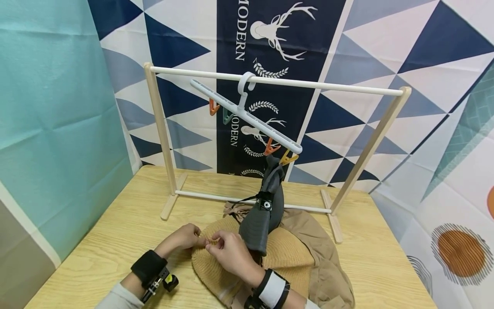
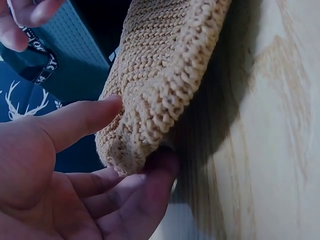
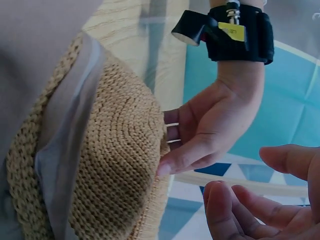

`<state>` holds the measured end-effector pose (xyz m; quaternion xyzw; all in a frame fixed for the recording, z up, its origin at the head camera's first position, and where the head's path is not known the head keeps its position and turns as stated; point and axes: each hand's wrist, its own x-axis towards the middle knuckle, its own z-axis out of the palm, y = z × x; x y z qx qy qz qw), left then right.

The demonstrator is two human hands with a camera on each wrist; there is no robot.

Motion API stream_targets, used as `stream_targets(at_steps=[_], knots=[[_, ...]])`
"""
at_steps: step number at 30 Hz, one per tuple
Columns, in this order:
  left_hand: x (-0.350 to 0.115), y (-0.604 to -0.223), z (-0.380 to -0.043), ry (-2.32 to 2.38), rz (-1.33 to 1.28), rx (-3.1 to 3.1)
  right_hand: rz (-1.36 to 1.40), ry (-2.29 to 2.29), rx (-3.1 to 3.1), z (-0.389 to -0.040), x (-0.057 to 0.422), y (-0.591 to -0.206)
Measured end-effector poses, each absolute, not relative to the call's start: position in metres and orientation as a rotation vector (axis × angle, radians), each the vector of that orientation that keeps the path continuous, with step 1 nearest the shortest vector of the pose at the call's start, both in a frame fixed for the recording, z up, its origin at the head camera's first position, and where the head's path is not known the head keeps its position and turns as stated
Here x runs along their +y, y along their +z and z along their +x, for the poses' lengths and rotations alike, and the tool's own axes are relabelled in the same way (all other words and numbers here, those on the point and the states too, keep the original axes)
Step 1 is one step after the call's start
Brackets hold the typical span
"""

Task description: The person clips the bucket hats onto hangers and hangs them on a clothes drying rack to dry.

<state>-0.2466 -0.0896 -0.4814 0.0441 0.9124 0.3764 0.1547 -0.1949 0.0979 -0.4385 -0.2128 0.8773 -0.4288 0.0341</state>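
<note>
A tan knitted hat (image 1: 216,253) lies on the table. My left hand (image 1: 185,237) pinches its edge, with the thumb on one face and the fingers behind, as the left wrist view shows of the knit (image 2: 155,90). Beside it, my right hand (image 1: 233,253) is held over the hat, and in the right wrist view its loosely bent fingers (image 3: 220,205) hold nothing. A dark grey hat (image 1: 256,223) with a black strap hangs just past the right hand from clips. Under and behind the tan hat spreads a beige cloth hat (image 1: 326,257).
A light wooden rack (image 1: 366,150) with white rails (image 1: 328,86) stands on the table (image 1: 127,231). From its top rail a pale hanger (image 1: 247,116) hangs aslant, bearing orange (image 1: 271,148), green and yellow clips (image 1: 288,159). Patterned cloth hangs behind.
</note>
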Motion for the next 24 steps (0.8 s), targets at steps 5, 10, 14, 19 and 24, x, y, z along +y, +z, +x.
stream_targets(at_steps=[5, 10, 14, 19, 24], knots=[[-0.092, -0.485, -0.244, 1.128, 0.133, 2.570, -0.630, -1.307, 2.654, -0.197, 0.095, -0.448], [-0.092, -0.487, -0.241, 1.211, 0.140, 2.515, -0.598, -1.222, 2.629, -0.200, 0.094, -0.457], [-0.093, -0.486, -0.239, 1.220, 0.132, 2.505, -0.614, -1.142, 2.666, -0.203, 0.094, -0.462], [-0.095, -0.487, -0.239, 1.256, 0.139, 2.467, -0.643, -1.061, 2.763, -0.206, 0.091, -0.466], [-0.096, -0.487, -0.240, 1.297, 0.120, 2.424, -0.660, -0.829, 2.902, -0.203, 0.087, -0.468]])
